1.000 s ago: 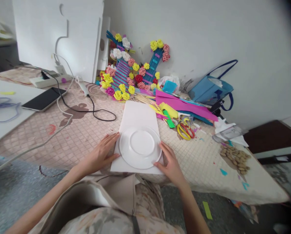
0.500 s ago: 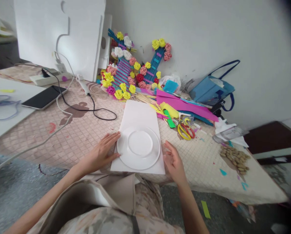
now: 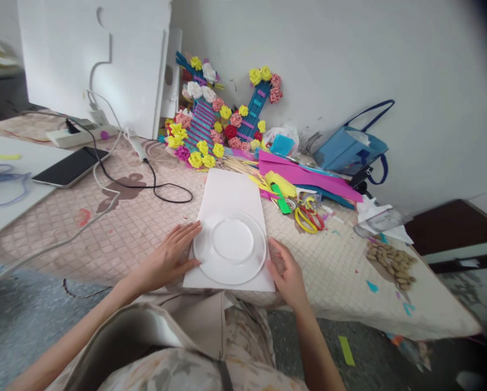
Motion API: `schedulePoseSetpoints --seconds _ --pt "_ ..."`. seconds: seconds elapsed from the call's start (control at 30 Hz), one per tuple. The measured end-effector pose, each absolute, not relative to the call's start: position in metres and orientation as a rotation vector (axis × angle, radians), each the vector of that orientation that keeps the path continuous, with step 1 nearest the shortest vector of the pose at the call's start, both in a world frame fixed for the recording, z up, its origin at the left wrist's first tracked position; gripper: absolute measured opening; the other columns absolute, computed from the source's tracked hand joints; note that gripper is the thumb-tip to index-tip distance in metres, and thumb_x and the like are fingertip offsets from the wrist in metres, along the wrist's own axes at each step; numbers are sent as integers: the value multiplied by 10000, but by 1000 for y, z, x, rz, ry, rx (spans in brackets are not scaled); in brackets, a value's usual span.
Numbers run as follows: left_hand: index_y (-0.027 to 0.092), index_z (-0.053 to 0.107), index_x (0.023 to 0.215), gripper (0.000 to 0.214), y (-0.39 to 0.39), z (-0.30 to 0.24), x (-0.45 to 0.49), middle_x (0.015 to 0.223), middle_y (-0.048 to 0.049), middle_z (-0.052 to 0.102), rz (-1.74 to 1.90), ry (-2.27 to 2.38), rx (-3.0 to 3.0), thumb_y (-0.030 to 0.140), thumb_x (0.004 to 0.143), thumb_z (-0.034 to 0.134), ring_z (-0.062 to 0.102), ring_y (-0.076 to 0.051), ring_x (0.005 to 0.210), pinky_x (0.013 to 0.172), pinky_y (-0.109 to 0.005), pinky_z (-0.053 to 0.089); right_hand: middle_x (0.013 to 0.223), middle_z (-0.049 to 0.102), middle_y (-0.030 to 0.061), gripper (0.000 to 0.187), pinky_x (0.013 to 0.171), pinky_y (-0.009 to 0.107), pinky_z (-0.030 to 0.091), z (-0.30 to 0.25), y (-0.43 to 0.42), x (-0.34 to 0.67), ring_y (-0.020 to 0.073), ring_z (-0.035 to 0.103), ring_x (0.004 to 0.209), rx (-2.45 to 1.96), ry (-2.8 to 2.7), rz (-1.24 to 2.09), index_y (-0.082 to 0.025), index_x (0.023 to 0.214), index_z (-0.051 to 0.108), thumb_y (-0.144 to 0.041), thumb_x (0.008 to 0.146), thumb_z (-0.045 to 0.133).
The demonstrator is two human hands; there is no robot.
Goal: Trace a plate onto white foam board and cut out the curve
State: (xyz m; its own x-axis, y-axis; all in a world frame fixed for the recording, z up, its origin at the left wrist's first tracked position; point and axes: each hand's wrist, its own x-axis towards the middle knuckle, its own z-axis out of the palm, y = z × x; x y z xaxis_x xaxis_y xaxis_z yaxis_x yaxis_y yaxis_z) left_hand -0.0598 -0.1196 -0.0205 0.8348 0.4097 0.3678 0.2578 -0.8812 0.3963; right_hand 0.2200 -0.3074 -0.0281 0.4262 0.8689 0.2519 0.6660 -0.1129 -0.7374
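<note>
A white plate (image 3: pixel 229 247) lies upside down on a white sheet of foam paper (image 3: pixel 229 198) near the table's front edge. My left hand (image 3: pixel 170 258) rests flat on the sheet's left edge, fingers spread and touching the plate's rim. My right hand (image 3: pixel 286 270) is at the plate's right rim, fingers open and loosely curved beside it. Neither hand holds anything.
Behind the sheet stand paper-flower crafts (image 3: pixel 211 117), coloured foam sheets (image 3: pixel 304 176) and scissors (image 3: pixel 306 217). A phone (image 3: pixel 68 167), cables (image 3: pixel 154 184) and a power strip (image 3: pixel 78 134) lie at left. A blue bag (image 3: pixel 349 149) and peanuts (image 3: pixel 390 259) are at right.
The plate has slid a little to the left on the sheet. My right hand left the rim and came back beside it; my left hand stayed put.
</note>
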Motion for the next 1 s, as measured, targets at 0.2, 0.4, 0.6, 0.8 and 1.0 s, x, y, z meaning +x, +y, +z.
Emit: schedulePoseSetpoints --seconds 0.2,0.4,0.6,0.8,1.0 --pt "230 226 1472 680 -122 -20 -58 1485 -98 369 602 552 2661 374 892 550 333 -281 1365 1134 -513 244 1309 549 110 476 1035 472 403 -25 -305 217 259 499 1212 -1845 -1396 276 -220 1310 489 -366 863 563" --pt "175 268 1453 666 -121 -19 -58 1480 -146 362 590 536 2662 424 897 536 335 -297 1361 1131 -525 231 1325 532 117 461 1036 465 401 -25 -305 218 257 484 1229 -1820 -1419 253 -213 1307 495 -352 871 548" --pt "171 255 1461 682 -121 -22 -57 1490 -162 335 633 526 2666 413 893 544 297 -315 1378 1126 -531 233 1333 530 104 455 1019 447 420 -25 -305 219 249 484 1233 -1803 -1394 250 -224 1317 490 -337 878 532" --pt "246 172 1496 811 -139 -14 -49 1537 -137 242 606 414 2757 380 836 623 128 -362 1423 1101 -634 155 1303 562 103 408 959 405 476 -26 -304 224 233 541 1178 -1766 -1321 330 -232 1280 517 -348 888 522" --pt "277 183 1494 939 -152 -20 -49 1541 -128 227 555 350 2826 324 730 726 122 -402 1413 1045 -709 168 1214 618 121 341 863 407 523 -13 -288 263 239 609 1082 -1774 -1242 256 -217 1191 569 -345 880 512"
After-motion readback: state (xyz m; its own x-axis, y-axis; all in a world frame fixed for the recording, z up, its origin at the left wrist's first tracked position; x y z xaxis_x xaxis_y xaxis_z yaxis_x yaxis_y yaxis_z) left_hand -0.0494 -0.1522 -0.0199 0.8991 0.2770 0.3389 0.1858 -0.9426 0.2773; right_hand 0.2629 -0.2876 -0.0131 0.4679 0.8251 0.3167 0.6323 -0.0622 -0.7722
